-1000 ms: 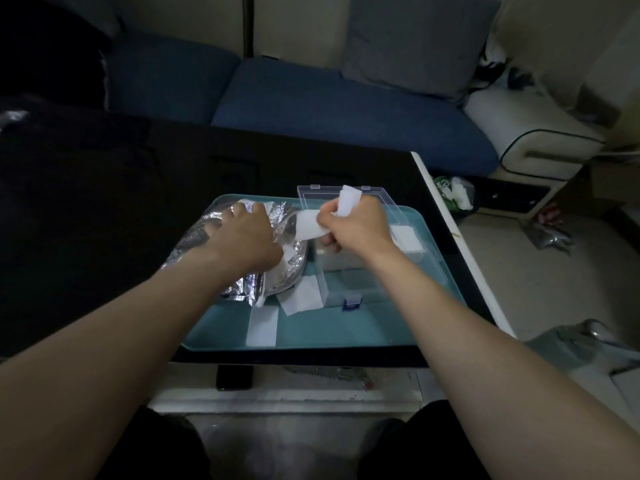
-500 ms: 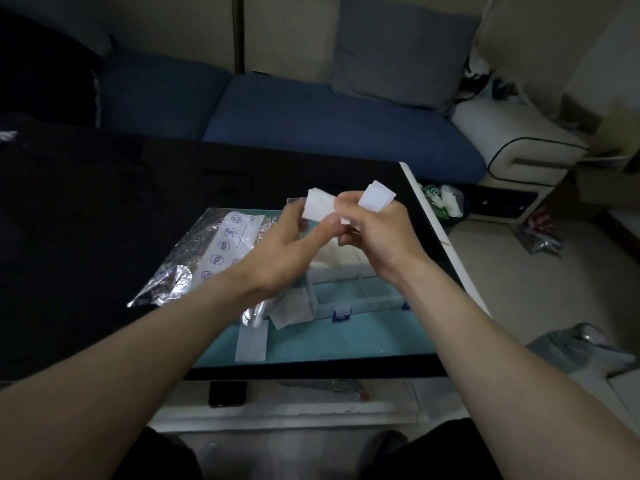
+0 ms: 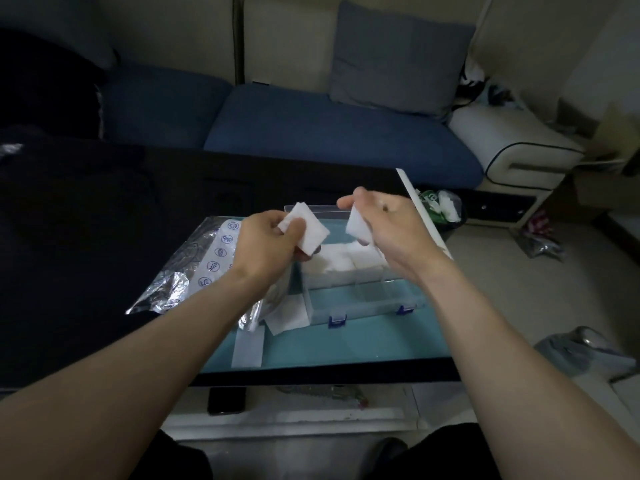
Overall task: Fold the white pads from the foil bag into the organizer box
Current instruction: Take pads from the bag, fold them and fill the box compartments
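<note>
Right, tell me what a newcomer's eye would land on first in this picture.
First, the two bare hands raised mid-frame over the teal tray: the left hand pinches a white pad, the right hand another white piece. Just below them sits the clear organizer box, white pads already in its far compartments. To the left lies the crinkled foil bag.

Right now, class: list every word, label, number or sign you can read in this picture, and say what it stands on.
No words or numbers can be read.
Foil bag: a column of round blue symbols on a white strip, too small to make out.
Green packet beyond the table: pale marks, blurred.
Pads, organizer box: no print visible.
</note>
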The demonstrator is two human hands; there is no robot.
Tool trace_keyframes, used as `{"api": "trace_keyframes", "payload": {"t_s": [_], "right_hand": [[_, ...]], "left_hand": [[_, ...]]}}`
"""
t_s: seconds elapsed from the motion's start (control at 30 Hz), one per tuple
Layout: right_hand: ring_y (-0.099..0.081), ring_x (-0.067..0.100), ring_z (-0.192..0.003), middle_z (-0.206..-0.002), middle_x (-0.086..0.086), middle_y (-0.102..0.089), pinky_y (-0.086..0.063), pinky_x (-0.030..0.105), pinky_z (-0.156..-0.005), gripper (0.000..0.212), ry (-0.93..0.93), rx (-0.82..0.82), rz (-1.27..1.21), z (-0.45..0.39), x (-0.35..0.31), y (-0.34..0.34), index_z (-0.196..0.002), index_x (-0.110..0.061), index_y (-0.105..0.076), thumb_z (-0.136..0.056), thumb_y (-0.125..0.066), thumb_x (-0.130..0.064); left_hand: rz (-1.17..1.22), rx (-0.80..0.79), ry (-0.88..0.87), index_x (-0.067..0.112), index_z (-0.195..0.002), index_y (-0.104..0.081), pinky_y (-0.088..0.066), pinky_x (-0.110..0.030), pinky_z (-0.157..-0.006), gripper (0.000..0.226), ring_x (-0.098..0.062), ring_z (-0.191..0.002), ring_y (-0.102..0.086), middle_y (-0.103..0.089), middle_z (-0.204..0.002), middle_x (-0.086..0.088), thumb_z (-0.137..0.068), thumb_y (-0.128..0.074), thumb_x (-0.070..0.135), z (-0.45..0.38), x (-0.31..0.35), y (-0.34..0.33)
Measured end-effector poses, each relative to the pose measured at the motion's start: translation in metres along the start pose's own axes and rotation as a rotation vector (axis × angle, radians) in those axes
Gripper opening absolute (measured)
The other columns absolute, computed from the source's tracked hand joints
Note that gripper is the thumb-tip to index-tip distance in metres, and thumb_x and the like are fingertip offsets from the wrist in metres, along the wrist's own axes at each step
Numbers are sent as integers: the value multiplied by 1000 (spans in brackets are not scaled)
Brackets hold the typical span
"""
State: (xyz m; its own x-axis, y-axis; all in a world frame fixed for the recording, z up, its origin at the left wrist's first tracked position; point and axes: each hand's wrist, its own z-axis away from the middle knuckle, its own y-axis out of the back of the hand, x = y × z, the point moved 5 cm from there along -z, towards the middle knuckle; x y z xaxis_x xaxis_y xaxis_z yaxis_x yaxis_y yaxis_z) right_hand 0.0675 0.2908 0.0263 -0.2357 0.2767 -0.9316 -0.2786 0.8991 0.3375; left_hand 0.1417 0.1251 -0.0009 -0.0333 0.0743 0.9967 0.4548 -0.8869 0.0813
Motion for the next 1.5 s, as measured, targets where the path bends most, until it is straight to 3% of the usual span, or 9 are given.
{"api": "trace_keyframes", "payload": {"t_s": [0.07,0.17,0.57,0.7,0.87,1.07,1.17,1.27,1.5], "right_hand": [[-60,0,-64,-72,-13,-70,-46,18,-61,8,43,-77,-68,2,-1,1,-94,-22,-71,-92,-70,-30],[-59,5,-57,-63,-7,-68,-45,18,-53,24,79,-68,-136,6,-1,-5,-85,-16,-65,-74,-83,-27],[-62,2,-78,-88,1,-66,-50,16,-70,6,205,8,6,3,-1,-26,-88,-20,-76,-84,-78,-24],[-64,10,-77,-85,-4,-67,-54,24,-66,19,172,-83,9,4,5,-37,-106,-15,-74,-99,-60,-25],[-60,-1,-71,-85,-10,-66,-47,15,-64,12,141,-123,211,4,1,-34,-98,-22,-68,-101,-57,-27],[-49,8,-100,-95,-9,-62,-40,29,-87,26,381,-542,991,31,10,-96,-77,-26,-67,-81,-75,-50],[-31,24,-143,-127,5,-61,-19,45,-118,40,368,-582,1309,34,25,-113,-97,-18,-69,-83,-70,-55],[-11,22,-154,-138,8,-58,7,52,-121,54,309,-670,1425,33,37,-118,-119,-16,-67,-86,-66,-59],[-60,18,-115,-109,3,-72,11,43,-123,46,375,-701,1334,24,27,-122,-115,-18,-71,-74,-83,-38]], "left_hand": [[8,-91,42,2,-95,-63,-59,-26,-54,9,-18,-61,-72,-72,-77,-12,-97,-60,11,1,-1,-1],[22,-214,91,0,-94,-65,-60,-27,-56,12,-21,-58,-71,-72,-68,-13,-95,-63,12,1,-1,-7],[327,-692,278,10,-110,-65,-43,-26,-53,47,-15,-59,-53,-59,-78,-5,-97,-43,50,10,1,-31],[-98,-558,13,7,-99,-62,-49,-22,-55,10,-10,-59,-61,-65,-76,-4,-98,-56,15,5,-6,-10],[-573,-247,-339,17,-87,-58,-46,-30,-60,10,-8,-64,-58,-61,-74,5,-96,-58,21,2,5,30],[-1010,-500,-206,15,-96,-48,-41,-33,-68,8,-23,-81,-55,-57,-88,-2,-100,-49,21,-2,-38,47],[-1066,-443,-211,13,-98,-45,-41,-35,-71,7,-23,-82,-53,-56,-94,-5,-100,-47,20,-12,-43,57],[-1083,-413,-211,15,-96,-43,-41,-35,-71,7,-25,-85,-54,-56,-98,-7,-99,-48,20,-16,-44,63],[-1130,-381,-209,15,-91,-42,-33,-32,-70,9,-24,-84,-47,-50,-93,-6,-96,-48,16,-25,-44,67]]}}
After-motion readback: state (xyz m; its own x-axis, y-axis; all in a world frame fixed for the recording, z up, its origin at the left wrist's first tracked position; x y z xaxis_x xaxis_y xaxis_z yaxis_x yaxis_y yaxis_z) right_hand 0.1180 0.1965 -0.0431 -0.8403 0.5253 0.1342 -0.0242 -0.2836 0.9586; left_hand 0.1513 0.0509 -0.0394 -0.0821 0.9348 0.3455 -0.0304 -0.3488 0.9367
